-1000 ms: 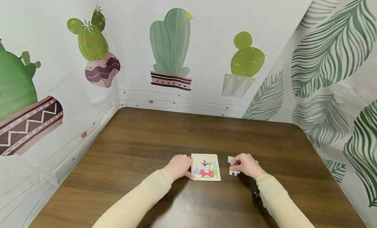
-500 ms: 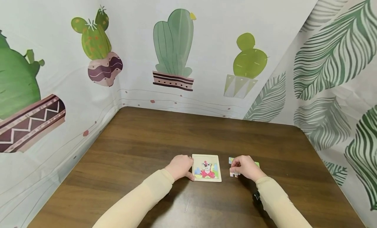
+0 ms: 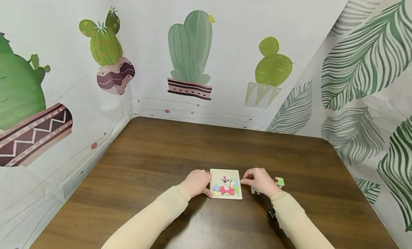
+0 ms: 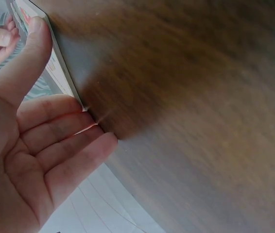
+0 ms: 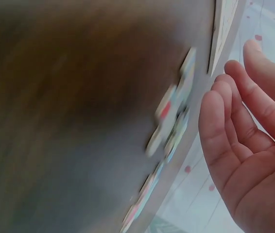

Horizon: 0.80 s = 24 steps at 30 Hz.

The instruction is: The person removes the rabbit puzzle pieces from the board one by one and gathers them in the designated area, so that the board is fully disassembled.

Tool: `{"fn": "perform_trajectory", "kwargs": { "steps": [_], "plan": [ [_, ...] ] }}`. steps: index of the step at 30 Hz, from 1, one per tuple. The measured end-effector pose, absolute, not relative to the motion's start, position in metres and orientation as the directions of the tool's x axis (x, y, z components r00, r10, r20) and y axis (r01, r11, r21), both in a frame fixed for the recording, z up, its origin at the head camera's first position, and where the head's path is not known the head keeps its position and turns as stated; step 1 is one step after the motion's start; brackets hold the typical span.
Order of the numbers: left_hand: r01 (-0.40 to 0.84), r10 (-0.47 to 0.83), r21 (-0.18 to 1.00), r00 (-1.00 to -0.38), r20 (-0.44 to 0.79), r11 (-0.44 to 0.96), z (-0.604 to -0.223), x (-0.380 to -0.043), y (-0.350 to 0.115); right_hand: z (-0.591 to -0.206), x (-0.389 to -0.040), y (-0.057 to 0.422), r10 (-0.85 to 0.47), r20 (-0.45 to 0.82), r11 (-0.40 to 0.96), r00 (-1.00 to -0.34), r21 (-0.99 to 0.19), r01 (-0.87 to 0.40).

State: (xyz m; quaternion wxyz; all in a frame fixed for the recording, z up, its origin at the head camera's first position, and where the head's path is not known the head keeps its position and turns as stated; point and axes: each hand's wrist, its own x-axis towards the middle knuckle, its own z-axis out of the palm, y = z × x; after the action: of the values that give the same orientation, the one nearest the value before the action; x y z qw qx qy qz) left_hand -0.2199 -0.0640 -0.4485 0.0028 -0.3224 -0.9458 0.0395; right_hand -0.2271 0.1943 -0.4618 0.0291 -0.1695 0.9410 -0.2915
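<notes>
A square puzzle tray [image 3: 225,171] with a pale frame lies on the table, showing a partly filled animal picture in red. My left hand [image 3: 197,183] steadies its left side. In the left wrist view the thumb rests along the tray's near edge, and the nearly straight fingers reach its left side. Just right of the tray hovers my right hand [image 3: 259,180], fingers loosely bent. The right wrist view shows nothing between its thumb and index finger. A notched puzzle piece [image 3: 254,191] lies partly hidden beneath that hand, and a green piece [image 3: 279,181] lies beyond it.
All this lies on a dark brown wooden table [image 3: 173,145]. A white cloth backdrop [image 3: 231,52] with printed cacti and leaves borders its back and sides. The right wrist view shows several flat pieces [image 5: 176,104] close together on the tabletop, below the hand.
My right hand has let go of the notched piece and moved left, to the tray's right edge. More of the green piece shows now. The left hand stays at the tray.
</notes>
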Motion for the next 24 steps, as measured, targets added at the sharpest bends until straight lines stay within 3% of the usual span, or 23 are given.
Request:
{"fn": "perform_trajectory", "kwargs": {
  "steps": [24],
  "plan": [
    [0.603, 0.605, -0.094, -0.796, -0.009, 0.792, -0.454, -0.221, -0.065, -0.465, -0.230, 0.130, -0.398, 0.012, 0.709, -0.917, -0.631, -0.316]
  ]
}}
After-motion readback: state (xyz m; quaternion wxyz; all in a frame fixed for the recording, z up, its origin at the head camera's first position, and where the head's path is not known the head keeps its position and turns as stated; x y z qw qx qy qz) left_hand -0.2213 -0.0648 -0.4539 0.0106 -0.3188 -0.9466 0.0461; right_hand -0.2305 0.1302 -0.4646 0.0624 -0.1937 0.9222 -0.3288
